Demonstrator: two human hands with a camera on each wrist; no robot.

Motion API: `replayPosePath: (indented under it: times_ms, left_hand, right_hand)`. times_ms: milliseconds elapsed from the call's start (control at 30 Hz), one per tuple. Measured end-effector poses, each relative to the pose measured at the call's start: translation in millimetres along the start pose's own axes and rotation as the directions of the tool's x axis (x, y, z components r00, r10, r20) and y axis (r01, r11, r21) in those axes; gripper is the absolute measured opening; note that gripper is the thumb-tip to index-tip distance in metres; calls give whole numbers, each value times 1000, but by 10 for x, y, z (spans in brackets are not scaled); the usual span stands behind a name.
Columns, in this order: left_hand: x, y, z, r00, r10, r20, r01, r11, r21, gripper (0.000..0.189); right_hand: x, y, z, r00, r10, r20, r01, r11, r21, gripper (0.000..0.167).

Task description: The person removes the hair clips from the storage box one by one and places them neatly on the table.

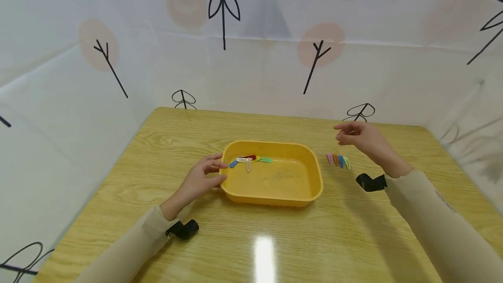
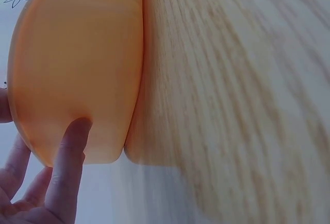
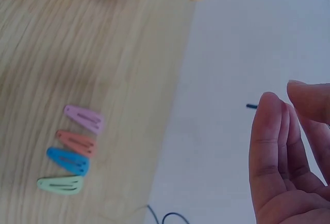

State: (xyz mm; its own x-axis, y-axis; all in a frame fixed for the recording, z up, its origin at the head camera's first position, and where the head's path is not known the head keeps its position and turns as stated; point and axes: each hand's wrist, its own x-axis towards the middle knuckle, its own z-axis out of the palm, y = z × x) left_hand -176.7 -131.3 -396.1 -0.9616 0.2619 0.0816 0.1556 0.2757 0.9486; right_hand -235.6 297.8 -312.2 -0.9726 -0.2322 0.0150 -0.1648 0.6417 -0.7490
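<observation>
My left hand (image 1: 200, 179) grips the left end of the yellow plastic tray (image 1: 271, 201), with fingertips over the rim. In the left wrist view, one finger (image 2: 69, 157) presses the tray's outer wall. Inside the tray, toward the back left, lies a loose group of snap hair clips (image 1: 248, 165) in blue, cream, red, yellow and green. My right hand (image 1: 367, 139) is raised over the table to the right, fingers gently bent and nothing visible between thumb and fingertips. Near it, pink (image 3: 84, 119), orange (image 3: 76, 142), blue (image 3: 68, 161) and light green (image 3: 61, 185) hair clips lie in a row.
The wooden table (image 1: 251, 235) runs back to a white wall cloth (image 1: 267, 77) printed with plant drawings. Black camera mounts (image 1: 182, 229) sit at both wrists. A bright light reflection shows on the front of the table.
</observation>
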Motion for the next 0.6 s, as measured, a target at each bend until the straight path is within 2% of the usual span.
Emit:
replayPosePath:
  times_ms: [200,600]
  left_hand:
    - [0,12,4,1000,-1,2,1,1000,-10,30]
    - [0,13,3,1000,-10,5,10,1000,-26,30]
  right_hand:
    - [55,-175,58,1000,-12,5,12,1000,-12,38]
    - [201,-482,305,996,-77,49,74,996,57,33]
